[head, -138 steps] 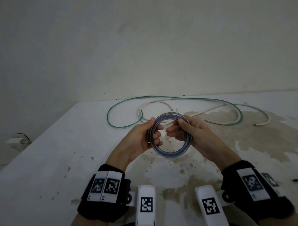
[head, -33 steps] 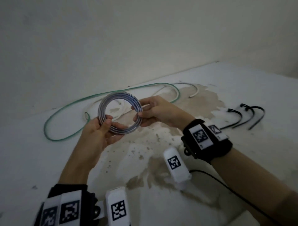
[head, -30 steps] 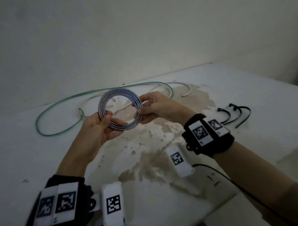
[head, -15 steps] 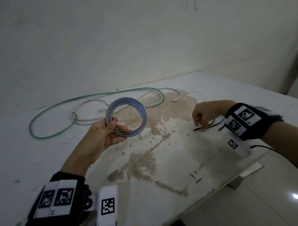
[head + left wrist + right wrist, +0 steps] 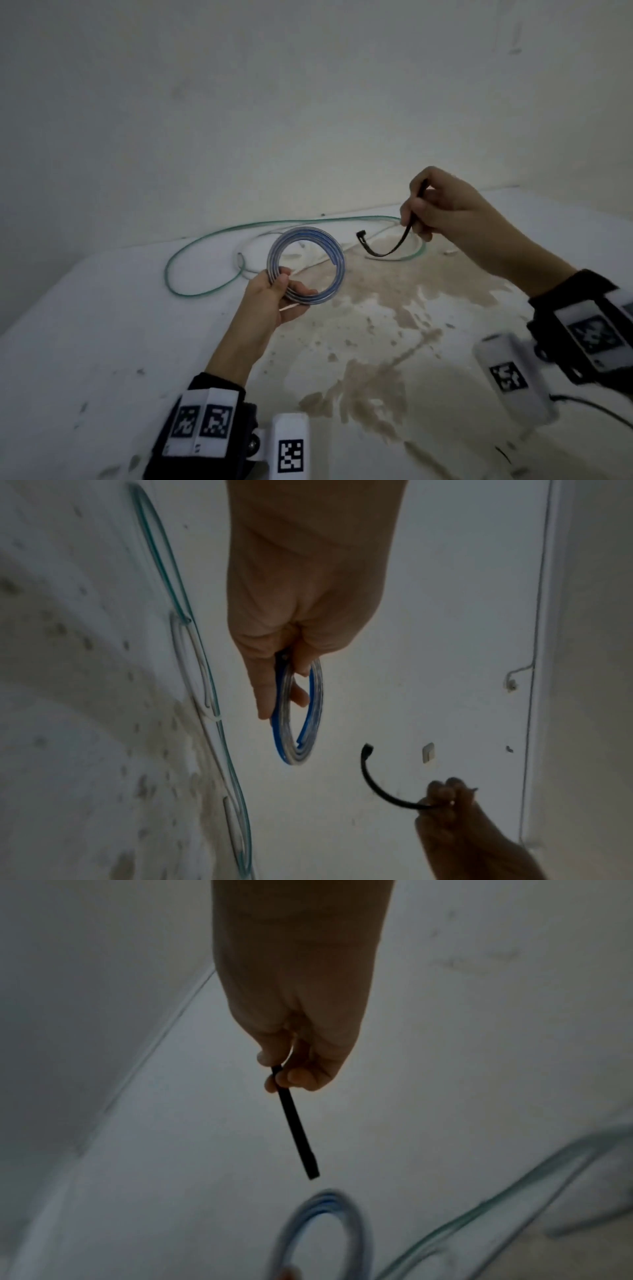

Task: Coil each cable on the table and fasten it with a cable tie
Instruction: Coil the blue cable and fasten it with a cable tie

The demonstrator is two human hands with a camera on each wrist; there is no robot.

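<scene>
Progress stands at roughly the first third: one cable is wound but not yet bound, and two more lie loose. The left hand point(image 5: 274, 301) grips the lower left arc of a flat coil of blue-and-clear cable point(image 5: 306, 265), thumb over the front and fingers curled behind, holding it upright above the stained white counter point(image 5: 102, 342); the left wrist view shows several turns lying neatly together with a cut end near the bottom of the ring. The right hand point(image 5: 442, 209) pinches a black plastic cable tie point(image 5: 387, 251) near its tail end, fingers curled round it, so that the tie hangs in a curve with its small square head pointing toward the coil, near it but apart from it. Nothing is threaded yet: the tie passes neither through nor around the coil. Judging from this, the step in hand is bringing the tie to the coil, and wrapping, threading the tail through the head and pulling it tight remain for this cable. Behind the hands, a long green cable point(image 5: 191, 291) and a thinner white cable point(image 5: 260, 270) sprawl uncoiled across the far side of the counter, overlapping each other, so both appear to await coiling and tying.
</scene>
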